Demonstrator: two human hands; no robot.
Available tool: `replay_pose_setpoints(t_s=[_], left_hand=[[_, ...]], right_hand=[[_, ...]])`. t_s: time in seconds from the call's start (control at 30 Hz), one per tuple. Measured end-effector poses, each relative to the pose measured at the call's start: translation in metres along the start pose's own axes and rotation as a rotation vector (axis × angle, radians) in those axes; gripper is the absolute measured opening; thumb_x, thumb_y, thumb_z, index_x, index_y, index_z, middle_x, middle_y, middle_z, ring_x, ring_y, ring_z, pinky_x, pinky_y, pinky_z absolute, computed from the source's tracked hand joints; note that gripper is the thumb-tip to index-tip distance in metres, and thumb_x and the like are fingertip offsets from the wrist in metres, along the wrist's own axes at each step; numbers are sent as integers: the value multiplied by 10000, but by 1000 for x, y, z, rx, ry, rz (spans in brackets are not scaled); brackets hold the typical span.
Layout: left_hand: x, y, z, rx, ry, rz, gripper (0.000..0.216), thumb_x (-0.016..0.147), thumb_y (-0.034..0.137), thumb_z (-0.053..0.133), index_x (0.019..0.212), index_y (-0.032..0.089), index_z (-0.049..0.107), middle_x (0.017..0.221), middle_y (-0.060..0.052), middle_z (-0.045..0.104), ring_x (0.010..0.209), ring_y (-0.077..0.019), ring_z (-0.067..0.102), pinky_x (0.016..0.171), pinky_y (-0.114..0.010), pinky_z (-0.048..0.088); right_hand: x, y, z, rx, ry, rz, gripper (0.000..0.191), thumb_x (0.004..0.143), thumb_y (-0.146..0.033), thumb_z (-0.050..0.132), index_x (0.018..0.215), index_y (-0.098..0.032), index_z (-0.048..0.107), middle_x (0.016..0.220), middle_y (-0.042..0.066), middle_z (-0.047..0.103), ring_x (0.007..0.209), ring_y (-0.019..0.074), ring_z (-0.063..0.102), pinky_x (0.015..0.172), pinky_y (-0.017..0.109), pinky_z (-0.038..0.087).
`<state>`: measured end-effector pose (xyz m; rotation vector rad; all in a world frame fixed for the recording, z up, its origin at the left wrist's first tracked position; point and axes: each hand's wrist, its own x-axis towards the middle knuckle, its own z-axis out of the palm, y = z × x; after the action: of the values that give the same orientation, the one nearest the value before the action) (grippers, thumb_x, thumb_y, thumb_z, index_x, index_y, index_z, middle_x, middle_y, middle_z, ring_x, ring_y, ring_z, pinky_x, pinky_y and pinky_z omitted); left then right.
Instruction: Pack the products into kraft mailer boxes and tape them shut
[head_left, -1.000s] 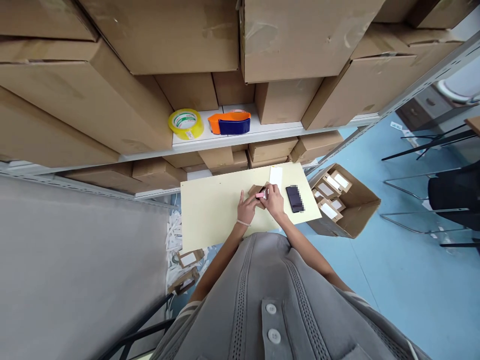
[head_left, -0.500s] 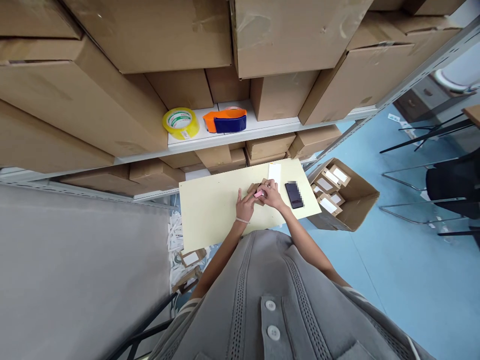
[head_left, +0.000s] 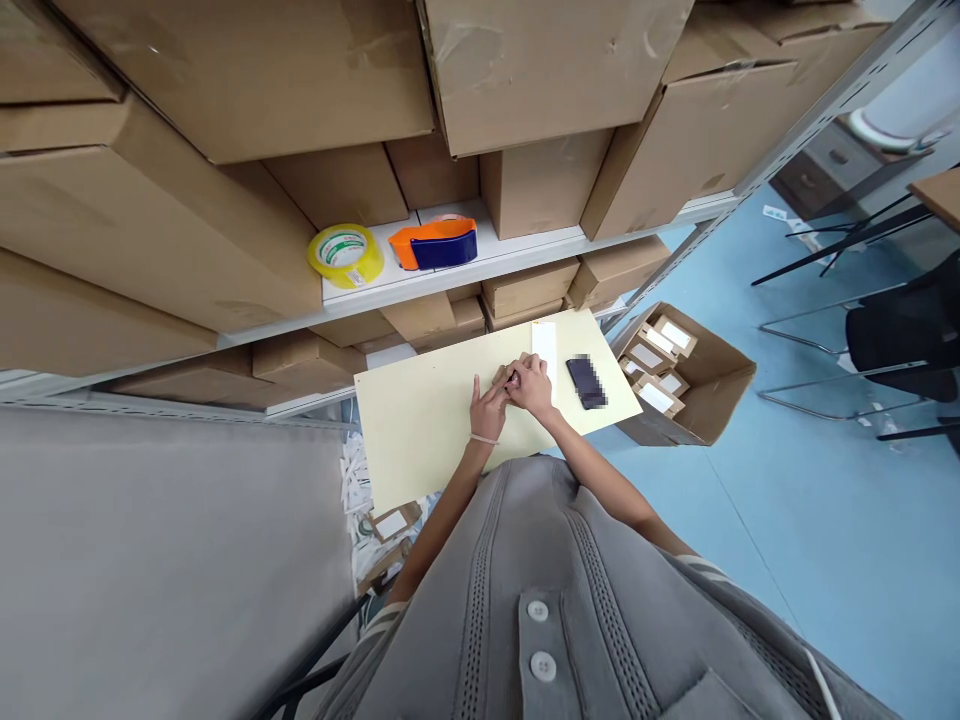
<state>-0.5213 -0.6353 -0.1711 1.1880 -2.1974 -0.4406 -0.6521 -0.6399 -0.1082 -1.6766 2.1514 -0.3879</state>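
Note:
On the cream board [head_left: 412, 420] in front of me, both hands meet over a small brown cardboard box [head_left: 499, 373], which they mostly cover. My left hand [head_left: 489, 412] holds the box's near left side, one finger sticking up away from it. My right hand [head_left: 533, 387] is closed over the box, fingers bent round a small pink object [head_left: 514, 381]; only a bit of it shows, so its kind is unclear. A white strip [head_left: 544, 345] lies just beyond the right hand. To its right rests a dark phone [head_left: 586, 382], partly blurred out.
A shelf [head_left: 525, 247] beyond the board carries large cartons [head_left: 555, 70], a yellow tape roll [head_left: 345, 256] and an orange-and-blue tape dispenser [head_left: 435, 244]. At right on the floor, an open carton [head_left: 724, 400] holds several small labelled boxes. White scraps [head_left: 360, 500] lie lower left.
My right hand has closed further over the small box, and the pink object, plainly visible before, is now mostly hidden. The left hand stays at the box. The camera view has shifted slightly.

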Motion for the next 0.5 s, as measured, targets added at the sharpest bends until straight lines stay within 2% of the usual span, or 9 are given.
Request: replay_pose_setpoints(t_s=[0.17,0.27,0.37,0.5], left_hand=[[-3,-3,-3,1,5,-58,284,956,162,419,906,279,673,1244,-15,678,1113,-145,659,1243,-493,133],[-5,-5,-8,-6,-10,-112,296,952,160,418,938,296,681,1210,-6,695,1107,-148,661,1244,-501,116],[-5,-4,-11,-3,-39,-162,318,933,132,425,954,314,686,1188,6,704,1121,-157,654,1246,-513,84],[-3,-1,-12,-1,-65,-178,338,925,124,424,986,328,688,1179,10,707,1150,-168,637,1245,-526,55]], right_hand=[[3,10,2,142,-55,-30,380,800,-261,645,1173,-290,579,1165,67,462,1088,235,469,805,330,494],[0,19,3,241,-46,-54,363,809,-259,637,1167,-270,583,1170,54,479,976,193,558,790,311,499],[-7,27,2,310,77,-51,265,862,-231,530,1117,-238,604,1135,64,513,904,192,595,784,322,497],[-7,39,-4,310,263,-45,295,913,-245,420,1143,-203,599,1127,104,524,1009,240,578,870,361,478]])
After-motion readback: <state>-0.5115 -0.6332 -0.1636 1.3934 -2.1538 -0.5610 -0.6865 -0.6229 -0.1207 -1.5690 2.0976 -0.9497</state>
